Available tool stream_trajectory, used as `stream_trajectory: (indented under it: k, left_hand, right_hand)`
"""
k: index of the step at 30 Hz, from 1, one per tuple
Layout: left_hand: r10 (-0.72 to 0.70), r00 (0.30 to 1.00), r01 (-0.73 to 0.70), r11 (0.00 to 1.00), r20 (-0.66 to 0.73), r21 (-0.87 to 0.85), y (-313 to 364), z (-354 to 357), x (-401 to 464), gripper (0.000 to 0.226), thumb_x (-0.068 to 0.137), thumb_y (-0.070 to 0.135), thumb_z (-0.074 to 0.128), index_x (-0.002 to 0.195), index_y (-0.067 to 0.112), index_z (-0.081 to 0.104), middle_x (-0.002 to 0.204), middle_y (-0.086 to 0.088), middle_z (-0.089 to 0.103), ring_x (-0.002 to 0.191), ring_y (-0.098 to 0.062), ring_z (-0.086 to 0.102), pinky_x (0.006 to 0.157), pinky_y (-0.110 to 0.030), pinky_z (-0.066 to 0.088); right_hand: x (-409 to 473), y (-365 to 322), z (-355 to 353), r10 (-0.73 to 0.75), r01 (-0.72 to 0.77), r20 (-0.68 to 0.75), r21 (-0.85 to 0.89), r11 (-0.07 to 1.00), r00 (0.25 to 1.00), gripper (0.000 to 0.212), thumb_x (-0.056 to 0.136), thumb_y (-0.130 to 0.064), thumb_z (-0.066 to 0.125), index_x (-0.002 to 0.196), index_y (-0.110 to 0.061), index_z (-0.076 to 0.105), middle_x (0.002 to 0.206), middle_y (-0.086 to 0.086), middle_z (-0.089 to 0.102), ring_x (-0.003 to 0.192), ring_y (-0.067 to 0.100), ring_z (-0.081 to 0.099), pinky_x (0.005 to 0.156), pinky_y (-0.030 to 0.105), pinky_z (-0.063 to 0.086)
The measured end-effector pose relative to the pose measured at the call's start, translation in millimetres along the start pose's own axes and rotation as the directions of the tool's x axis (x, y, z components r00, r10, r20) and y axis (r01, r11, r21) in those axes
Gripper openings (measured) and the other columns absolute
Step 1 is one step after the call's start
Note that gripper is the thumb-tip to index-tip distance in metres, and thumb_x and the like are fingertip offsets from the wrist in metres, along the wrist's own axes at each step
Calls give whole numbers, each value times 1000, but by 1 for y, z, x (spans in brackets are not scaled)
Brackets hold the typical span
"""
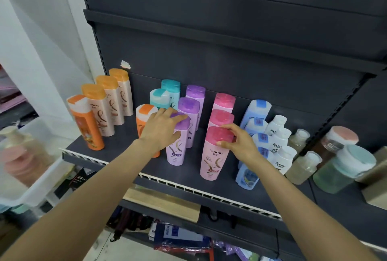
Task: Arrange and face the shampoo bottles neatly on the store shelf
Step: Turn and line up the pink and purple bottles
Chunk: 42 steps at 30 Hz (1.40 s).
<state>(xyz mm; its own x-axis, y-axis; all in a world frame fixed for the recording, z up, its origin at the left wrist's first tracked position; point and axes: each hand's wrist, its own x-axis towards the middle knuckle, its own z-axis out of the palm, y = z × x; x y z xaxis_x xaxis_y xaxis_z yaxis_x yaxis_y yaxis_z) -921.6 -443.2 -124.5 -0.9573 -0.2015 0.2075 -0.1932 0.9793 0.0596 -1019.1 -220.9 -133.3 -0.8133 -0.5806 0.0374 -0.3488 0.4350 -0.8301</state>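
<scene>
Shampoo bottles stand in rows on a dark grey shelf (117, 157). My left hand (160, 130) grips the cap of the front purple bottle (177, 149), with two more purple bottles (191, 110) behind it. My right hand (238, 142) holds the cap of the front pink bottle (212, 160), whose label faces me; two pink bottles (223, 103) stand behind. An orange-capped bottle (142, 118) stands partly hidden behind my left hand. Teal-capped bottles (165, 94) stand further back.
At the left stand an orange bottle (87, 124) and three beige bottles with orange caps (109, 101). Blue bottles (254, 118), white bottles (279, 145) and clear jars (303, 166) fill the right side. A white bin (31, 189) sits at the left, below shelf level.
</scene>
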Motion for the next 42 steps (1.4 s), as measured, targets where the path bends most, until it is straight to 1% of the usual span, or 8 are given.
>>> stream_trajectory:
  k: [3,8,12,16,22,30,35,42]
  left_hand:
    - [-4,1000,4,1000,-1,9,3,0,0,59,90,37,55,144,32,33,143,0,38,129,-22,35,104,-34,35]
    - [-25,999,24,999,-43,-27,8,-4,3,47,92,40,48,137,25,46,132,-4,49,120,-23,44,96,-34,39]
    - [-110,985,85,979,-130,-186,6,-13,20,37,95,33,45,125,15,57,114,-9,59,105,-26,52,81,-36,45]
    - [-47,997,29,962,-60,-271,1,-14,43,39,97,31,46,132,16,51,125,-9,54,116,-26,48,93,-37,42]
    - [-33,991,52,988,131,-144,-2,2,60,54,96,45,40,147,32,26,156,4,23,142,-22,19,113,-39,24]
    - [-25,981,63,979,190,-194,-5,5,62,55,96,48,39,147,34,24,157,6,16,142,-21,20,113,-41,27]
    - [-52,979,88,980,197,-180,0,-2,64,52,96,44,39,146,31,30,156,3,21,142,-21,20,113,-39,24]
    - [-88,995,96,925,38,-368,27,-27,74,38,99,32,36,130,19,54,142,-6,44,130,-24,36,107,-37,31]
  right_hand:
    - [4,1,-2,6,-6,-4,-15,1000,1000,46,76,-9,76,117,-14,57,114,0,62,107,15,58,94,30,46]
    - [12,-7,-12,30,-24,46,-120,993,998,50,78,-19,76,124,-17,56,121,-2,58,109,14,53,91,26,42]
    - [37,-29,-36,-70,55,-90,-161,985,994,38,83,-21,71,119,-13,61,121,2,63,108,19,59,97,37,47]
    - [65,-36,-46,-61,34,-81,-310,950,995,40,85,-19,69,122,-8,59,123,8,62,112,23,58,98,32,44]
    - [81,-21,-24,53,-18,73,-413,911,996,58,80,-26,74,132,-12,52,130,8,58,119,22,54,94,21,36]
    - [87,-14,-19,25,-13,31,-319,948,999,49,78,-15,76,124,-12,60,119,5,62,110,18,56,87,19,38]
    - [81,-22,-31,-22,3,-129,-145,989,991,49,75,-13,77,121,-13,63,113,1,65,106,13,59,91,22,43]
    - [66,-65,-74,-130,136,-323,-5,991,937,37,73,-19,78,109,-18,69,100,-3,70,95,15,64,90,32,50]
